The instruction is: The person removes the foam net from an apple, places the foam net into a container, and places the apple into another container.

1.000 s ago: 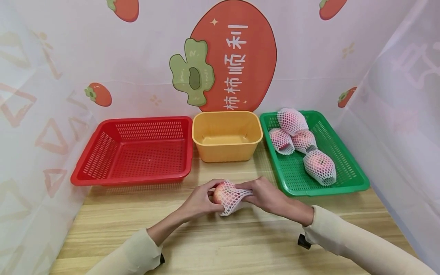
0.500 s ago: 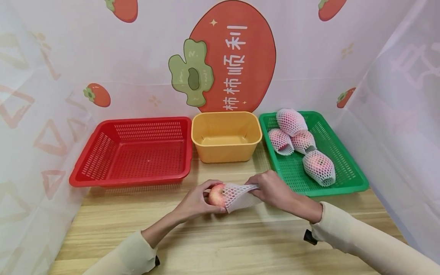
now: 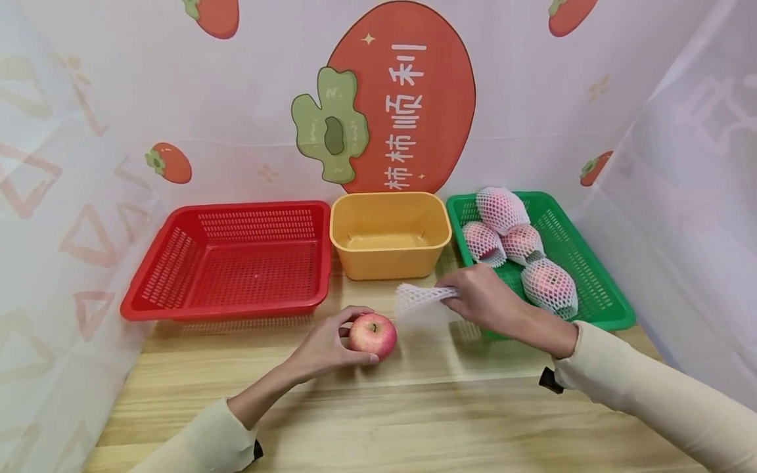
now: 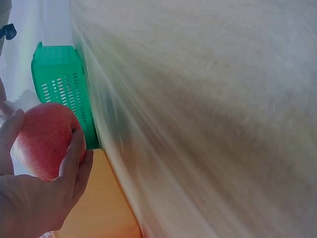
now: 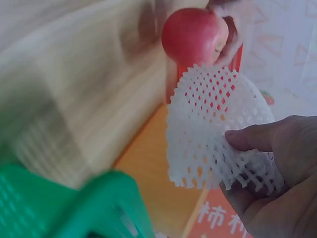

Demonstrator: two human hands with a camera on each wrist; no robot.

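Observation:
A bare red apple (image 3: 372, 336), stem facing up, is gripped by my left hand (image 3: 329, 346) above the middle of the table. In the left wrist view the thumb and fingers curve round the apple (image 4: 47, 141). My right hand (image 3: 487, 299) pinches a white foam net sleeve (image 3: 421, 297), which hangs apart from the apple, near the green basket's front left corner. Seen from the right wrist, the thumb presses on the foam net sleeve (image 5: 213, 129), and nothing is inside it.
A red basket (image 3: 225, 312) stands at the left. Beside it is a yellow bin (image 3: 390, 263). The green basket (image 3: 615, 305) at the right holds several net-wrapped apples (image 3: 550, 286). A printed curtain (image 3: 236, 98) encloses the back and sides.
The foam net sleeve has come off the apple, pulled right and upward by my right hand. My left hand has kept the apple, shifting slightly left.

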